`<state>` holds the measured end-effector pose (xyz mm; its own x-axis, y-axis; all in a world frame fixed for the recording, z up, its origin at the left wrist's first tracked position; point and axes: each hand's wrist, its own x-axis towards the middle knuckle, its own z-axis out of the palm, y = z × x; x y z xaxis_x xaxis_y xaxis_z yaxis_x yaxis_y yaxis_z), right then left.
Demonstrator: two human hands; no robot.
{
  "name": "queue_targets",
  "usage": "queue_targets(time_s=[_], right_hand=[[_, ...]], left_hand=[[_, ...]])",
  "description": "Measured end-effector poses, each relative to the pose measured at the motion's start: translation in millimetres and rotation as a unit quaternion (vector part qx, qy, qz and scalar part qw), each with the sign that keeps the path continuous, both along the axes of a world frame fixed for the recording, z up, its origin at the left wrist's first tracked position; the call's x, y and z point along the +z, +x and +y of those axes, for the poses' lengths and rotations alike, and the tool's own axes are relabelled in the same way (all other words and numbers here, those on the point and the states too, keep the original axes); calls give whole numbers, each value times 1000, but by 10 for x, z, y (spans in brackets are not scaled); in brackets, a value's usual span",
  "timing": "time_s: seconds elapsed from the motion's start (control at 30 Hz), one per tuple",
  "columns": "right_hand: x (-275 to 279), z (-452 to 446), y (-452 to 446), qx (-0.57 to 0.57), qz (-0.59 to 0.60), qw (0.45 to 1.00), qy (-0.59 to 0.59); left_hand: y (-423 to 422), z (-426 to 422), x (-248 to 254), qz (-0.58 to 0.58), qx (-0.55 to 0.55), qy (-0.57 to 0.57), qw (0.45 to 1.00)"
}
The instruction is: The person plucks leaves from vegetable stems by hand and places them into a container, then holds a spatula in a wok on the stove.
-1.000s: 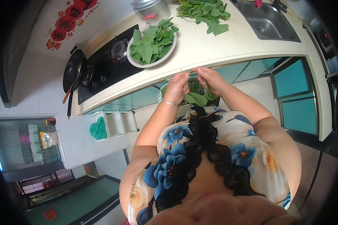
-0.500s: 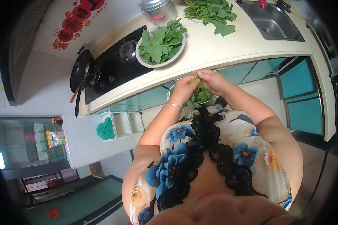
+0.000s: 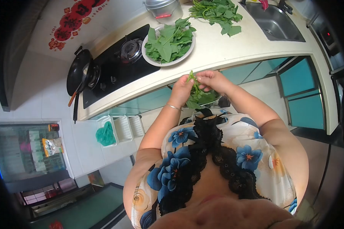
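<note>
In front of my body my left hand [image 3: 182, 91] is closed around a small bunch of leafy green stems [image 3: 192, 78], whose tips poke up above the thumb. The leaves [image 3: 196, 100] hang down below the hand. Thumb and fingers of my right hand [image 3: 213, 81] pinch at the same stems from the other side. On the counter just beyond, a white bowl [image 3: 144, 53] is heaped with picked green leaves [image 3: 168, 42]. A container lies partly hidden beneath the hanging leaves.
A pile of long-stemmed greens [image 3: 217, 15] lies on the counter [image 3: 233, 47], left of the sink [image 3: 275, 24]. A lidded metal pot [image 3: 162, 8] stands behind the bowl. To the left are a gas stove [image 3: 107, 63] and a black wok [image 3: 77, 72]. White baskets [image 3: 123, 128] hang lower left.
Both hands have shifted slightly left with the stems. The right fingers have spread a little and the stem tips now stick up more. The view has turned slightly.
</note>
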<state>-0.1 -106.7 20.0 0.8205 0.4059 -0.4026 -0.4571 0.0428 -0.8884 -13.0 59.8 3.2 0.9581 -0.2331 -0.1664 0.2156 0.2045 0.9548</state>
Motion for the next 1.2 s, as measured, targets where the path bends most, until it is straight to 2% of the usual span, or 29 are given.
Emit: queue_targets(time_s=[0.1,0.17,0.23,0.27,0.33,0.47,0.53,0.57,0.63,0.67,0.7,0.73,0.8,0.9,1.03,1.1,1.2], right_hand=[[-6,52,-51,-6,37,998,41],[-88,106,-76,5,43,998,52],[-213,192,-140,-22,-77,995,51],[-290,225,-153,-23,-76,996,49],[-372,304,-169,-59,-173,983,-7],[-341,374,-211,-73,-230,967,-78],[-330,365,-198,-63,-281,940,-182],[-324,361,-197,-62,-282,941,-179],[-293,343,-194,-62,-455,849,-261],[-294,329,-183,-59,-454,851,-257],[-293,313,-165,-19,-494,830,-260],[-292,315,-139,20,-532,805,-262],[-243,325,-125,22,-533,807,-255],[-279,346,-153,13,-534,813,-233],[-245,353,-158,17,-538,812,-227],[-270,336,-153,17,-532,811,-241],[-292,342,-147,9,-517,812,-271]], left_hand=[[-27,70,94,49,-9,3,999],[-58,119,85,40,-12,-3,999],[-125,199,32,34,-16,-9,999],[-141,226,24,27,-42,11,999],[-154,279,-8,18,-66,32,997],[-178,375,19,24,-25,27,999],[-156,393,43,29,-2,16,999],[-140,381,-3,-3,10,33,999],[-138,378,51,-32,25,53,998],[-137,385,91,-50,-6,113,992],[-132,392,134,-68,-38,174,982],[-101,413,81,-66,-36,177,981],[-58,420,-10,-129,-43,294,946],[-71,428,29,-143,8,333,932],[-6,477,-121,-101,10,264,959],[11,488,-101,-16,-21,160,987],[-5,490,-21,26,-82,112,990]])
